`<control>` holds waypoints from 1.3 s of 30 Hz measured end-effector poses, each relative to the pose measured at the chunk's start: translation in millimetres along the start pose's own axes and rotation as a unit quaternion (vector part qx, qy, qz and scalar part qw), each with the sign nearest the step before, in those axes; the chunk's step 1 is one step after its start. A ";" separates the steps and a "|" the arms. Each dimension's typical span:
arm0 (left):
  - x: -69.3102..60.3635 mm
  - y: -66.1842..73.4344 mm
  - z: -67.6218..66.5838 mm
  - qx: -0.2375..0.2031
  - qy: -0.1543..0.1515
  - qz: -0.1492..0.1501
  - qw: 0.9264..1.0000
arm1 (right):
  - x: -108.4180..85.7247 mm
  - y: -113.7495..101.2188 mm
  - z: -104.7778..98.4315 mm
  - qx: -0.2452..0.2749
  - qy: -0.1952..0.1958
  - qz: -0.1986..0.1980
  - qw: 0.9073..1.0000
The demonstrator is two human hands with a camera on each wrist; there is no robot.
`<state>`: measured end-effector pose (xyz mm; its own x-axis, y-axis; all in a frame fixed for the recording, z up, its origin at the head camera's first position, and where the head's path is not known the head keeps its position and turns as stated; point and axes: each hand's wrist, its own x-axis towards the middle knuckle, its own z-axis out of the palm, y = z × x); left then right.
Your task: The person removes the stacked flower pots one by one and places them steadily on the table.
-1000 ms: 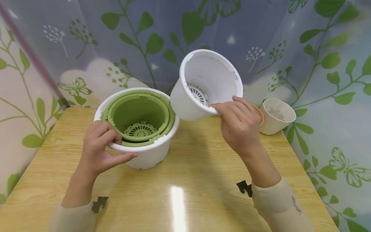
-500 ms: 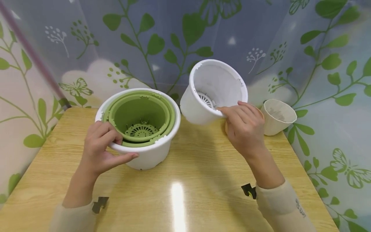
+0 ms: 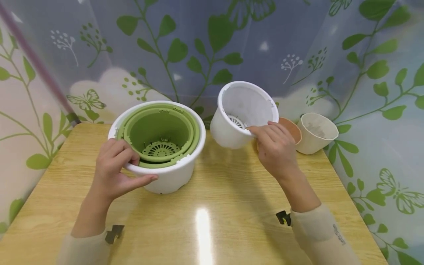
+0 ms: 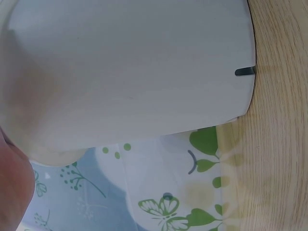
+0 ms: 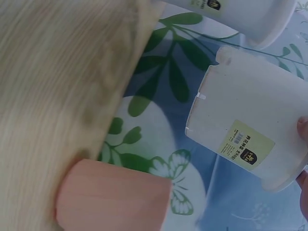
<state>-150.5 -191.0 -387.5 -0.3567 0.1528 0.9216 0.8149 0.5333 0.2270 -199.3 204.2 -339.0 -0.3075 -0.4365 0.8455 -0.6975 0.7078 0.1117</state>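
On the left of the table stands a large white flower pot (image 3: 172,183) with two green pots (image 3: 159,129) nested inside it. My left hand (image 3: 114,169) grips its near-left rim, fingers over the edge and thumb along the outside. To the right, a smaller white flower pot (image 3: 228,132) is tilted toward me, with a slotted base inside. My right hand (image 3: 275,149) pinches its near-right rim. In the right wrist view this smaller pot (image 5: 240,106) is off the table and bears a yellow label. The left wrist view is mostly the large pot's wall (image 4: 130,72).
Behind my right hand stands an orange pot (image 3: 289,129), partly hidden. Beside it is a cream pot (image 3: 316,134) with an angular rim. The wooden table (image 3: 165,228) meets a leaf-printed curtain (image 3: 198,48) at its back and sides.
The smaller white pot has come down and moved rightward, away from the large pot, in my right hand. More of the orange pot shows. My left hand has stayed on the large pot's rim.
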 end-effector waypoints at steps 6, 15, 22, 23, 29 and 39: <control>-0.5 -0.1 -0.3 0.003 -0.004 -0.002 1.000 | -10.3 6.6 8.3 -0.011 -0.027 0.004 1.000; 0.5 0.8 -0.7 0.002 -0.003 -0.003 1.000 | -20.8 11.5 17.7 -0.013 -0.050 0.015 0.999; 0.9 0.2 -0.5 -0.001 -0.002 -0.001 1.000 | -28.5 13.8 24.4 -0.007 -0.059 0.010 0.998; 0.9 0.1 -0.4 -0.002 -0.001 -0.002 1.000 | -29.4 14.1 25.3 -0.006 -0.060 0.010 0.998; 0.4 0.4 -0.3 -0.002 0.001 -0.001 1.000 | -32.3 15.1 29.0 -0.003 -0.061 0.003 0.998; 2.4 0.6 0.5 -0.004 0.004 0.002 1.000 | -34.4 15.3 31.8 -0.001 -0.070 0.004 0.998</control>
<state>-151.0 -189.9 -385.3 -0.3499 0.1485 0.9249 0.8204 0.5252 0.2261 -220.0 212.4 -383.0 -0.4001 -0.5048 0.7649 -0.6939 0.7121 0.1070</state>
